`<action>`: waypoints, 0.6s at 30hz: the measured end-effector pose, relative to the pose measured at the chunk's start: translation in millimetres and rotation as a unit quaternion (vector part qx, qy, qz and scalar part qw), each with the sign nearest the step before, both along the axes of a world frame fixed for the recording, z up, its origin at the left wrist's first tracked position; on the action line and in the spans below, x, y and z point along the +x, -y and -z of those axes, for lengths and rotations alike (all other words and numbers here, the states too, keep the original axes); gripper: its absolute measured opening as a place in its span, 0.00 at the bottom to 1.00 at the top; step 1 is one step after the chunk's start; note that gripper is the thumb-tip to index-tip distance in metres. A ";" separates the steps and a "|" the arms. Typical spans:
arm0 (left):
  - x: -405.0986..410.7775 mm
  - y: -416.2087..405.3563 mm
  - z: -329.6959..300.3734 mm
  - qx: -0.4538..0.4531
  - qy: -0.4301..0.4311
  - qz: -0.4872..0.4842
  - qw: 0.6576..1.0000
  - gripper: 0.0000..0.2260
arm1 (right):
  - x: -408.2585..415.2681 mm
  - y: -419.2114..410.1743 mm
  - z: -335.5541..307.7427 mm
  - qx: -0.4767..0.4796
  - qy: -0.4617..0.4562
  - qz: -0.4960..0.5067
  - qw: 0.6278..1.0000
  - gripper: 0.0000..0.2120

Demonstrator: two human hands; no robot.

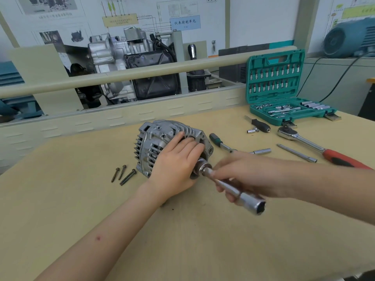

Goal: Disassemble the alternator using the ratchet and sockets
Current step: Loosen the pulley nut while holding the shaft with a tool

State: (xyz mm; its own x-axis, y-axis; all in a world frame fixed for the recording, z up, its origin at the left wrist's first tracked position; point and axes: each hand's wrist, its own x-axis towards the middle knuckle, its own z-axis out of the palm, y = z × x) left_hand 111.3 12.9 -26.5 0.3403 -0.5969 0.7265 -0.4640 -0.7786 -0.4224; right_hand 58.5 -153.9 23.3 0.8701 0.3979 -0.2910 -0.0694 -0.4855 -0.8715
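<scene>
leftmost, three long bolts (122,174) lie on the workbench (60,199) just beside the alternator (160,142), which sits mid-table on its side, shaft end facing the person and to the right. left hand (176,165) lies spread, fingers flat on the housing, steadying it. right hand (241,175) curls round a socket extension (229,186) seated on the pulley end, its long axis running down-right toward the person. red-handled ratchet (320,148) lies apart, further right.
</scene>
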 end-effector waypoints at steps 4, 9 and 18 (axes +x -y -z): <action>-0.2 0.0 0.0 0.002 -0.004 -0.005 1.000 0.19 | -11.0 2.6 18.7 0.300 -0.211 0.042 0.929 0.05; -0.5 0.5 -0.9 -0.001 -0.004 0.005 1.000 0.18 | -9.5 2.7 25.1 0.241 -0.168 0.049 0.955 0.05; -0.8 -0.1 -2.3 0.014 0.000 -0.006 1.000 0.20 | -4.7 5.1 26.4 -0.471 0.449 -0.092 0.754 0.10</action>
State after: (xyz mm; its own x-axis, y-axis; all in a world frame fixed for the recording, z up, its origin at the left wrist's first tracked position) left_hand 110.4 13.0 -24.2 0.3473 -0.6136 0.7091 -0.4554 -0.7714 -0.4445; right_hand 53.8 -159.0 -3.1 0.8402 0.5203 0.1531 0.4870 -0.8480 0.2092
